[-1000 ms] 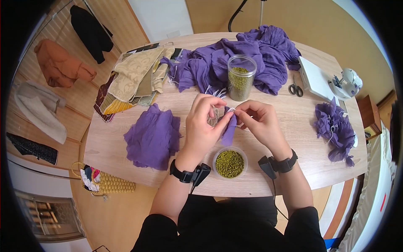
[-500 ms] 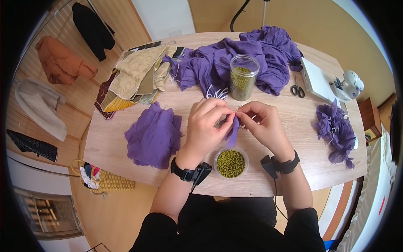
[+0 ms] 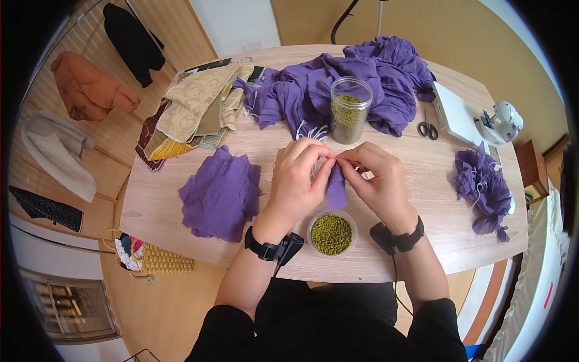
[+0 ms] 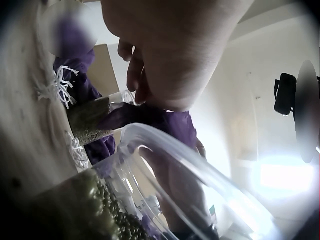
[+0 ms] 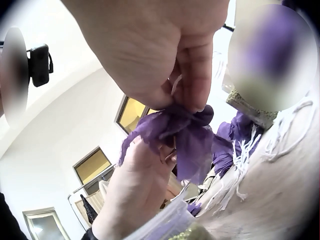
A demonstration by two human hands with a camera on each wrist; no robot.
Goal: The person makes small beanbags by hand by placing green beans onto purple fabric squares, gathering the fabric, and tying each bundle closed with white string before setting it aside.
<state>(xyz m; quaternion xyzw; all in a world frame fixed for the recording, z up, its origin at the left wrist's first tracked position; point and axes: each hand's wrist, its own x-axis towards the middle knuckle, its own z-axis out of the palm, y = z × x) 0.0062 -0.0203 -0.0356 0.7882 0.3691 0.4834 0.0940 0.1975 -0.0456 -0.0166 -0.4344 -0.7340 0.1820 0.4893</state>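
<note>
A small gathered piece of purple cloth (image 3: pixel 336 192) hangs between my two hands, above the round tub (image 3: pixel 354 224) of green beans. Its top is pinched by the thumb and fingertips of my left hand (image 3: pixel 297 180). Right beside them, the fingertips of my right hand (image 3: pixel 380 181) pinch a white string (image 5: pixel 176 85) at the gathered neck. In the right wrist view the cloth's loose ends flare out below the fingers. The neck itself is mostly hidden behind fingertips. Clear plastic of the tub (image 4: pixel 165 137) fills the foreground of the left wrist view.
A clear jar (image 3: pixel 351 123), partly filled with beans, stands behind my hands before heaped purple fabric (image 3: pixel 289 96). Flat purple pieces (image 3: pixel 220 196) lie left, under patterned fabrics (image 3: pixel 193 108) farther back. Scissors (image 3: pixel 427 129), a small sewing machine (image 3: pixel 502 122) and a purple bundle (image 3: pixel 482 187) are right.
Both hands stay together at the cloth's neck. My left fingers have curled in closer to the right fingertips, and the white string that showed there is now mostly covered.
</note>
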